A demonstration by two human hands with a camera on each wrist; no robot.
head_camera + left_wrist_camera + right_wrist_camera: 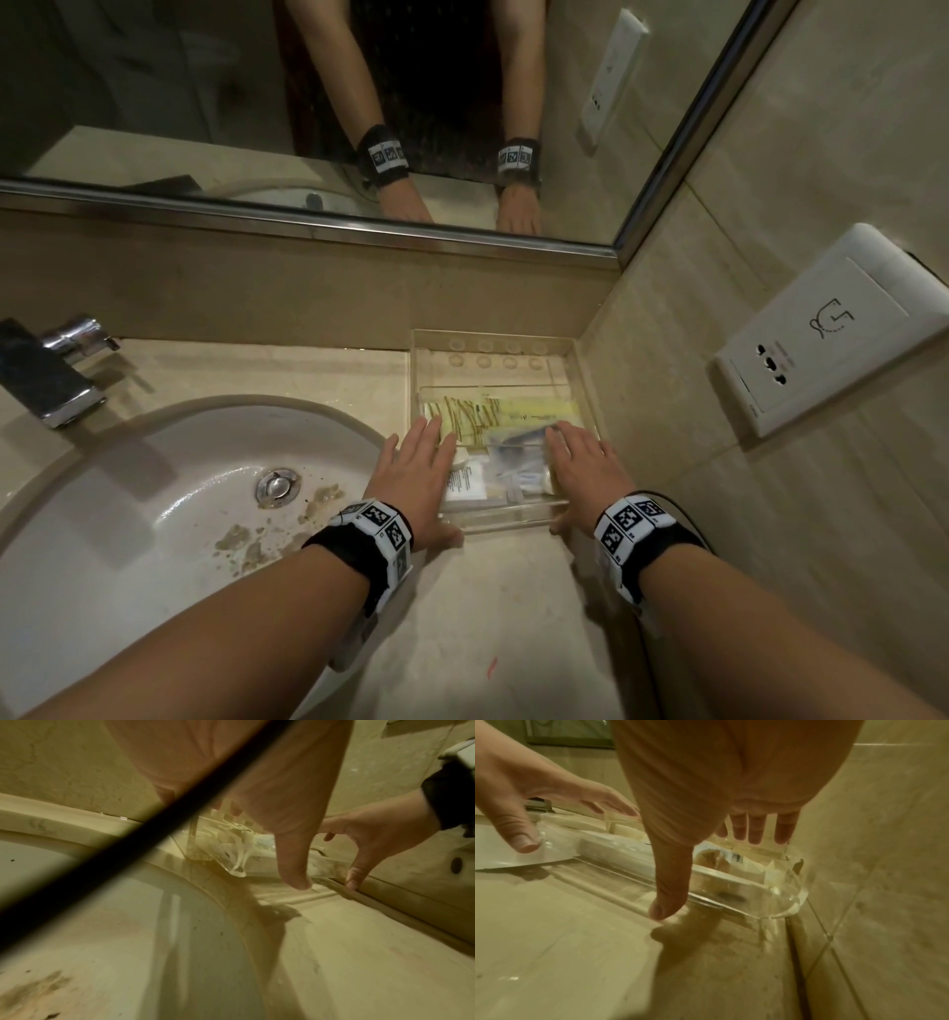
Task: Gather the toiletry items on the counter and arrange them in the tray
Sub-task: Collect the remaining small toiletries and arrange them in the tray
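Observation:
A clear plastic tray [493, 372] sits in the counter's back right corner against the wall. It holds a yellow striped packet [475, 413], a white sachet [464, 485] and several clear-wrapped items [518, 462]. My left hand [436, 483] lies flat over the tray's near left corner, its fingers straight and its thumb [295, 880] down against the near wall. My right hand [565, 478] lies the same way over the near right corner, thumb [664, 908] at the tray's [770, 888] front wall. Neither hand grips anything.
A white basin [154, 488] with a drain [277, 485] and brown stains lies to the left, with a chrome faucet [56, 370] behind it. A mirror [359, 103] runs along the back wall. The tiled right wall carries a socket plate [832, 339]. Beige counter [493, 616] lies in front of the tray.

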